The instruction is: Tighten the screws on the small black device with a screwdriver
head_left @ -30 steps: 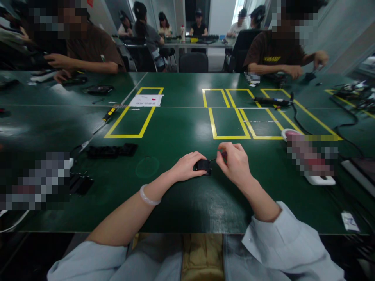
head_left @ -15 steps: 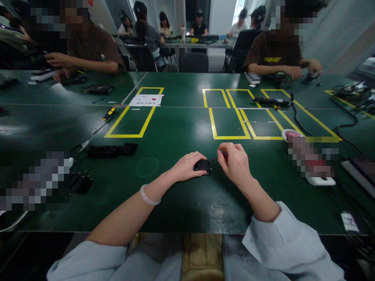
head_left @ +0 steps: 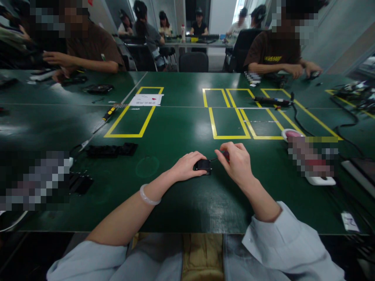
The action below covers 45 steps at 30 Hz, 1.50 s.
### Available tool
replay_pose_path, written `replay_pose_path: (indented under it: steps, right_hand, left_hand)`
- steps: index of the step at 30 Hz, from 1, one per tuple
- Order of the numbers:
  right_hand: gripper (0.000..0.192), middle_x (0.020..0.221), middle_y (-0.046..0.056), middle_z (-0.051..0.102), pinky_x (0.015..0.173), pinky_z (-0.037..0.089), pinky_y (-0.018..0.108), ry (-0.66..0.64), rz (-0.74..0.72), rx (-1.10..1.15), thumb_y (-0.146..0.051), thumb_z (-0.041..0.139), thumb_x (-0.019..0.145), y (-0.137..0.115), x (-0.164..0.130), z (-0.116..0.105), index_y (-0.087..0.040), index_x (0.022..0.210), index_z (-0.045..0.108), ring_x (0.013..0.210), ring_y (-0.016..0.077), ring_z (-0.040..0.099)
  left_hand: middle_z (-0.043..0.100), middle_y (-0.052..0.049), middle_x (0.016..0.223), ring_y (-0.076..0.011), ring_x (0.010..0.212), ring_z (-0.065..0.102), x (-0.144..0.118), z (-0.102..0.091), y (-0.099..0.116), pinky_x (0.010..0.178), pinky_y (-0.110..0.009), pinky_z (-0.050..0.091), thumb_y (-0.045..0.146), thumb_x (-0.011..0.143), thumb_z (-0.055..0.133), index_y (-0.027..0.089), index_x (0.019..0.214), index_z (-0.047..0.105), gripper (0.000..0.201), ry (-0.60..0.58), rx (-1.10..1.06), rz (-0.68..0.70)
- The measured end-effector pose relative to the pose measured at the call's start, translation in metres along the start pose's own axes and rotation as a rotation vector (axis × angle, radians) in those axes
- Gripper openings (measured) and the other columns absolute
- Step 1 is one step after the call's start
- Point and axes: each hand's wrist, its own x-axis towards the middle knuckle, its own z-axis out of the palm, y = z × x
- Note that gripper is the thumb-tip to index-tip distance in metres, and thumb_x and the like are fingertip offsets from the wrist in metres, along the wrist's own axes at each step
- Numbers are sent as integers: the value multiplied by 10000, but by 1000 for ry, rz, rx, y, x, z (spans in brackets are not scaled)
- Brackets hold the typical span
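At a dark green workbench [head_left: 181, 203] marked with yellow tape rectangles [head_left: 230, 124], a seated person in pale blue sleeves works on a small black rectangular plastic part [head_left: 203, 165] lying on the bench surface, just in front of them and near the middle of the view. The left hand [head_left: 185, 166] is curled over the part's left side, fingers closed around it and pressing it to the bench; a pale translucent bangle [head_left: 149, 196] circles that wrist. The right hand [head_left: 236, 162] sits just to the right of the part, its fingers pinched narrowly around a thin tool with a dark red handle [head_left: 225, 155] — the slim dark tip points left and meets the part's upper right corner.

To the left lie a long black plastic strip [head_left: 113, 150] and, farther back, a yellow-and-black handled screwdriver [head_left: 108, 114] beside a white printed paper sheet [head_left: 146, 100]. To the right, a black cable [head_left: 304, 121] runs across the taped boxes. Across the bench, two other people in brown shirts — one at far left [head_left: 90, 48], one at far right [head_left: 274, 52] — have their own hands on small items; more people sit at a table in the background.
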Motion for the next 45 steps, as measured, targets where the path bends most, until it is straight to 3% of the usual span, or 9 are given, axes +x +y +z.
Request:
replay_pose_path:
  steps: [8,16,20,26,35,45]
  right_hand:
    - [92,704,1,607,732,417,301,-18,23,0,-191,483,887,-2,1,-2,-186,963,535,632,157,517]
    - [79,689,-9,585,704,394,295,-26,-11,-18,-271,521,908,0,-1,0,-204,869,532,612,143,498]
    - [19,689,-9,595,695,409,286,-8,-1,-10,-211,514,899,-2,0,-1,-202,901,531,611,144,495]
    - [112,684,-5,597,709,431,305,12,19,2,-171,495,871,-4,1,-1,-191,974,533,623,161,512]
    - [61,722,-2,614,706,414,298,-15,0,-12,-248,517,904,-2,1,0,-202,940,534,621,146,524]
    - [88,680,-12,608,717,416,293,13,-16,-22,-162,476,880,-2,1,2,-203,921,543,587,140,511]
  left_hand:
    - [600,-64,1095,-237,1020,573,0,1,-2,893,-364,458,425,830,649,220,1099,573,347,6,-8,6]
    - [601,-64,1094,-239,1025,573,0,2,-3,894,-362,458,419,834,646,218,1121,560,361,11,9,13]
    - [599,-66,1098,-239,1021,574,0,1,-3,890,-362,460,420,836,644,215,1108,562,350,0,10,11]
    - [600,-63,1092,-233,1012,574,0,2,-3,887,-360,460,425,830,650,213,1106,564,359,6,0,8]
    - [601,-66,1093,-238,1015,575,0,1,-1,887,-365,460,435,835,643,214,1109,564,360,3,1,8]
    - [600,-67,1105,-237,1029,574,-1,2,-1,898,-362,459,424,840,639,215,1107,566,347,7,11,9]
